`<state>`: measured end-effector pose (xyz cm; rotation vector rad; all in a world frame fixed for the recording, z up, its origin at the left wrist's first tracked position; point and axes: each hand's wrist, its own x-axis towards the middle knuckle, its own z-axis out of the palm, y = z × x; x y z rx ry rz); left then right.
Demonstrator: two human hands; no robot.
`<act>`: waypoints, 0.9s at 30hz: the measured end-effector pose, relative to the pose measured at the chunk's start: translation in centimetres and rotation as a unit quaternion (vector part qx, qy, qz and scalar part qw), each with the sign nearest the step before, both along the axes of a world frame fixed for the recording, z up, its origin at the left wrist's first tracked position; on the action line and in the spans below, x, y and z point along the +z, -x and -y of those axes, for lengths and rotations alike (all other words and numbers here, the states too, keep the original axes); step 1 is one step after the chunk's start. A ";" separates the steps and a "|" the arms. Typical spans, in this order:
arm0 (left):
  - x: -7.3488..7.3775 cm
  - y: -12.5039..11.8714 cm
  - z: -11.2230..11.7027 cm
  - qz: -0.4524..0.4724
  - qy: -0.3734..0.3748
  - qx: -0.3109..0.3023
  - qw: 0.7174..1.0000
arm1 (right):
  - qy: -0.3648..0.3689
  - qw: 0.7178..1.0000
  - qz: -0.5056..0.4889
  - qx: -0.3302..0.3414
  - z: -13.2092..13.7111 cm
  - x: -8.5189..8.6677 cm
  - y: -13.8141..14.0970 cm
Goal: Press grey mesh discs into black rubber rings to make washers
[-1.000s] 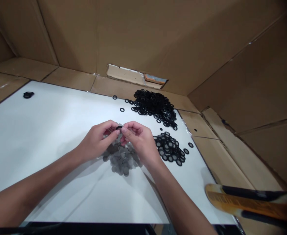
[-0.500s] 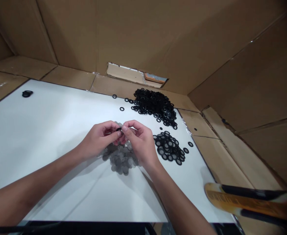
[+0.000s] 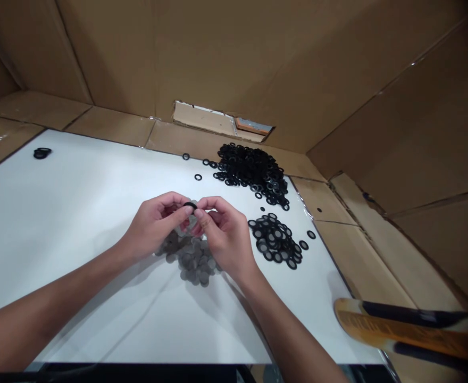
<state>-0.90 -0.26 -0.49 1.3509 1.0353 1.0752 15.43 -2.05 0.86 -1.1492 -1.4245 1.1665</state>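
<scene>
Two hands meet, the left hand [image 3: 156,226] and right hand [image 3: 228,236] pinching narrowly. Their fingers [image 3: 197,205] grip a black rubber ring [image 3: 190,205], with a grey mesh disc [image 3: 186,229] behind it. Loose mesh discs [image 3: 196,266] lie just below the fingers, a black ring pile [image 3: 274,242] to their right, and a larger black heap [image 3: 252,175] beyond, all on the white table [image 3: 58,223].

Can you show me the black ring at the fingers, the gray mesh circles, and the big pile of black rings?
Black ring [image 3: 190,204], head view, on its top curve.
Gray mesh circles [image 3: 196,264], head view, on the middle of their pile.
Big pile of black rings [image 3: 252,175], head view, on the middle of the pile.
</scene>
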 end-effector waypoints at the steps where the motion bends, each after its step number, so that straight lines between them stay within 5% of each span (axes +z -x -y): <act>1: 0.0 0.0 0.0 0.009 0.001 0.002 1.000 | 0.004 1.000 -0.014 -0.001 0.0 0.0 0.1; 14: 0.3 -0.3 0.3 0.078 0.052 -0.027 0.995 | -0.011 0.996 0.090 -0.002 0.6 -0.1 0.5; 27: 0.1 -0.5 0.3 0.051 0.046 -0.052 0.996 | 0.047 0.998 -0.041 -0.012 -0.1 0.5 0.4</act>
